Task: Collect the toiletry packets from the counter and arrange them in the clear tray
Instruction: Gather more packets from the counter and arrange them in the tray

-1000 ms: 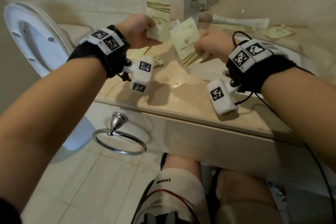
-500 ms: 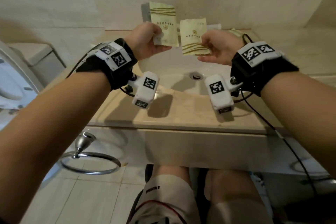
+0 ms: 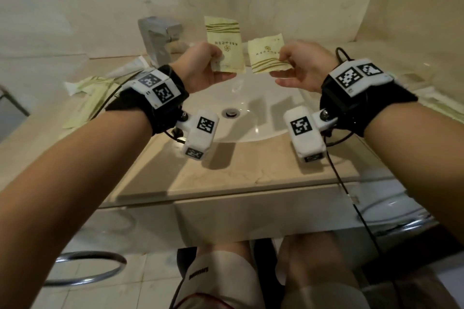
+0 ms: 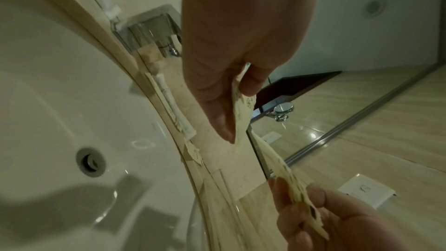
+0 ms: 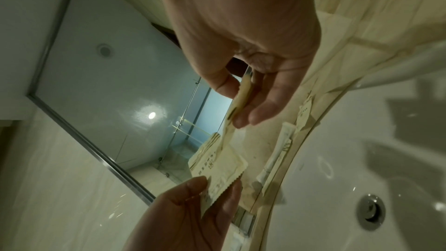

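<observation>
Pinching striped packets [image 3: 224, 45], hands [image 3: 200, 68] hide illegible print.

The left hand [image 3: 200, 65] covers the lower left corner of its packet [image 3: 225, 45], so the print beneath the thumb is hidden. The right hand [image 3: 305, 64] likewise covers the right edge of the second packet [image 3: 267, 56]. Printed characters on both packets are too small to read. In the left wrist view the gripped packet [image 4: 241, 114] shows only edge-on, its face unseen. Behind the left grip, the faucet [image 3: 159, 37] is blurred, and the loose wrappers [image 3: 93, 88] on the counter [image 3: 251, 170] perhaps overlap; their number cannot be told.
</observation>
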The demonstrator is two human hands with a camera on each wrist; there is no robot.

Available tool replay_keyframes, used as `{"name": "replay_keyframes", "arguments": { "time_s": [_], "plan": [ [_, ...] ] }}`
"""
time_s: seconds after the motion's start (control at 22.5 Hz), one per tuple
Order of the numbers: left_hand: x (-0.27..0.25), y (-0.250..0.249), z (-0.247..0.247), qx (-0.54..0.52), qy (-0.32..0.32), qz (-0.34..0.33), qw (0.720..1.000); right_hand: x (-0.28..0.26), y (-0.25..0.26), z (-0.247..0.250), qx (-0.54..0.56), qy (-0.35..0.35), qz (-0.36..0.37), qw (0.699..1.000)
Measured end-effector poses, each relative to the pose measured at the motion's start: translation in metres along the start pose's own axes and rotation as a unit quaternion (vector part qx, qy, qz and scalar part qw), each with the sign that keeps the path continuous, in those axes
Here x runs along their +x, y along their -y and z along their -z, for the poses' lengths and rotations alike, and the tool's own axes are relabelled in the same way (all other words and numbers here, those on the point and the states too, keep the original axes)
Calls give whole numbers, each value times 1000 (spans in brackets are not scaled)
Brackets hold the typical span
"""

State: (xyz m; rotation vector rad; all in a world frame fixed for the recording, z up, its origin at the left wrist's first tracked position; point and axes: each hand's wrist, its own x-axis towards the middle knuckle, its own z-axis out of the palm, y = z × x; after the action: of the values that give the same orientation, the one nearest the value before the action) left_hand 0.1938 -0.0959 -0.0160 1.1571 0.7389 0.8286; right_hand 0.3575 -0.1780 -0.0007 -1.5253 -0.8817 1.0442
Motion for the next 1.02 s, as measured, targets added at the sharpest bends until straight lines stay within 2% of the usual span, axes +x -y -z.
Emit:
{"name": "replay_keyframes", "arguments": {
  "time_s": [0.31,0.44,0.62,0.71,0.89,1.02],
  "plan": [
    [26,15,-54,-7,44,23,999,-9,0,61,-24,-109,-6,994],
    [37,25,-84,29,70,26,997,-15,-2,92,-27,-181,7,983],
    [44,33,-114,61,95,29,993,-23,-2,126,-26,-222,19,974],
    [45,38,-138,84,122,39,988,-32,-5,146,-27,-255,17,967],
    [43,46,-169,140,144,46,978,-42,-14,173,-39,-273,-3,961],
    [37,54,-193,243,168,67,953,-50,-22,199,-50,-293,-24,955]
  ]
}}
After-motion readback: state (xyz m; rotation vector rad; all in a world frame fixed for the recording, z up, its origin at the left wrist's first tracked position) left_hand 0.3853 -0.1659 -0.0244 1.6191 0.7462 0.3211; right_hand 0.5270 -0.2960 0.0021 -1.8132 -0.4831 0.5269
